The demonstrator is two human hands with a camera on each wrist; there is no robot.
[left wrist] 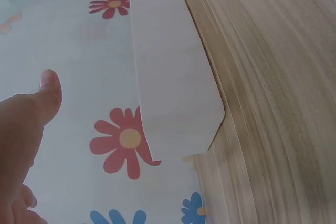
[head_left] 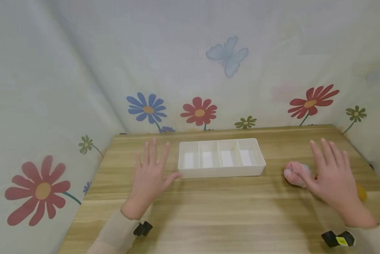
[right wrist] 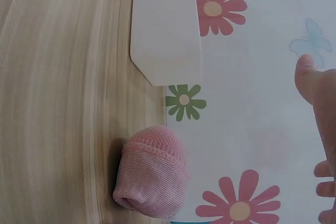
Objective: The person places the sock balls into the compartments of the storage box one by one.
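Both of your hands hover flat over the wooden table (head_left: pixel 209 211), fingers spread and holding nothing. Your left hand (head_left: pixel 150 174) floats just left of a white divided tray (head_left: pixel 221 171), its thumb close to the tray's near-left corner. Your right hand (head_left: pixel 333 176) hangs over the right side of the table, its thumb next to a pink rolled sock (head_left: pixel 296 173), which rests on the wood to the right of the tray and apart from it.

What could go wrong: the sock is soft and rounded, so a loose or one-sided pinch may let it roll away or unroll. Your left thumb could nudge the light tray and shift it. Your right hand also hides most of what lies beneath it.

Counts: one tray with four compartments, all appearing empty; one pink sock; one yellow object (head_left: pixel 361 192) peeking out beside your right hand; and a small red speck near that hand's thumb, too hidden to identify.
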